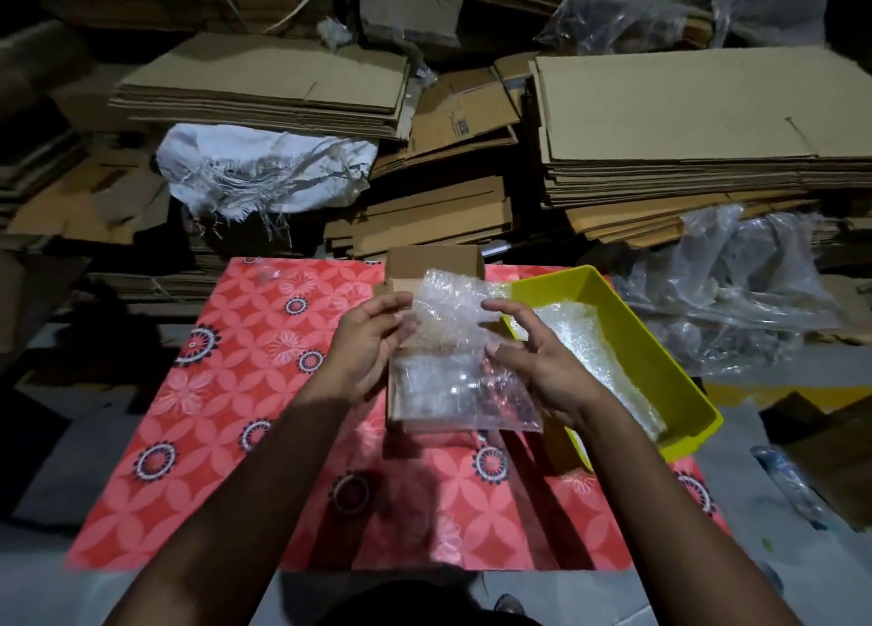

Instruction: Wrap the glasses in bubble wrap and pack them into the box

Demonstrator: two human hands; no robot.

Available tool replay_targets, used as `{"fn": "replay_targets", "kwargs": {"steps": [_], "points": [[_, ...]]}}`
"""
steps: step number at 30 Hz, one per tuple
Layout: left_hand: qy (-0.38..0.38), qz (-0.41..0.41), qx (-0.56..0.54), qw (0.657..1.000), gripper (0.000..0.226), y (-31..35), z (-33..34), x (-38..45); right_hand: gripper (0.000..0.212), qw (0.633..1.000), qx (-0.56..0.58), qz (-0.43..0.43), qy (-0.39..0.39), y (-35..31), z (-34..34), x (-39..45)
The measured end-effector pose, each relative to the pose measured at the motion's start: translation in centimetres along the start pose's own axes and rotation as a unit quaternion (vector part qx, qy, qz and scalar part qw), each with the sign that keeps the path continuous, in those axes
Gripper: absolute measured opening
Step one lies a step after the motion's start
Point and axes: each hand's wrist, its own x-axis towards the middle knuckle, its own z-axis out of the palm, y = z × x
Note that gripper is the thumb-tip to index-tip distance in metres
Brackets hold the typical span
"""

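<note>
Both my hands hold a sheet of clear bubble wrap (448,323) up over a small open cardboard box (434,260) on the red patterned mat. My left hand (373,342) pinches the sheet's left edge between thumb and fingers. My right hand (533,347) grips its right edge, thumb low and fingers above. The lower part of the sheet hangs over the box front, and something shiny shows through it; I cannot tell if it is a glass. More bubble wrap (594,356) lies in the yellow bin (660,342) to the right.
A red flowered mat (226,389) covers the work surface. Stacks of flattened cardboard (684,120) fill the back, with a white woven sack (264,172) at left. Crumpled clear plastic (745,286) lies right of the bin. A tape roll (351,491) sits on the mat.
</note>
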Motion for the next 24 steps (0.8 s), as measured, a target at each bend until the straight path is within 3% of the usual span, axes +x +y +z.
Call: {"fn": "replay_targets", "kwargs": {"steps": [2, 5, 8, 12, 15, 18, 19, 22, 24], "points": [[-0.007, 0.008, 0.056, 0.998, 0.025, 0.7, -0.6, -0.7, 0.030, 0.997, 0.075, 0.002, -0.026, -1.1, 0.3, 0.8], [-0.022, 0.062, 0.203, 0.977, 0.027, 1.5, -1.3, -1.5, 0.043, 0.957, 0.270, 0.030, -0.098, -2.7, 0.6, 1.6], [-0.022, 0.102, 0.306, 0.946, 0.033, 1.5, -1.9, -1.3, 0.051, 0.988, 0.139, -0.015, -0.062, -3.2, 1.2, 3.2], [-0.015, 0.136, 0.376, 0.916, 0.020, 0.9, -1.9, -0.4, 0.018, 0.989, -0.062, -0.044, 0.127, -3.0, 1.9, 5.5], [-0.064, 0.100, 0.345, 0.931, 0.029, 0.8, -1.9, -0.1, 0.018, 0.973, -0.091, 0.003, 0.213, -3.4, 1.4, 7.5], [-0.095, 0.027, 0.182, 0.978, 0.030, 1.4, -0.9, -1.2, 0.003, 0.973, -0.011, 0.095, 0.212, -3.9, 1.6, 9.2], [-0.095, 0.012, 0.142, 0.985, 0.030, 1.5, -0.6, -1.3, 0.007, 0.972, 0.006, 0.106, 0.210, -3.8, 1.5, 9.8], [-0.112, 0.010, 0.116, 0.987, 0.035, 1.8, -0.2, -1.5, 0.023, 0.975, -0.013, 0.090, 0.200, -4.1, 1.5, 10.6], [-0.137, -0.002, 0.139, 0.981, 0.032, 1.6, -0.5, -1.6, 0.017, 0.980, 0.009, 0.054, 0.191, -5.1, 1.8, 10.6]]}}
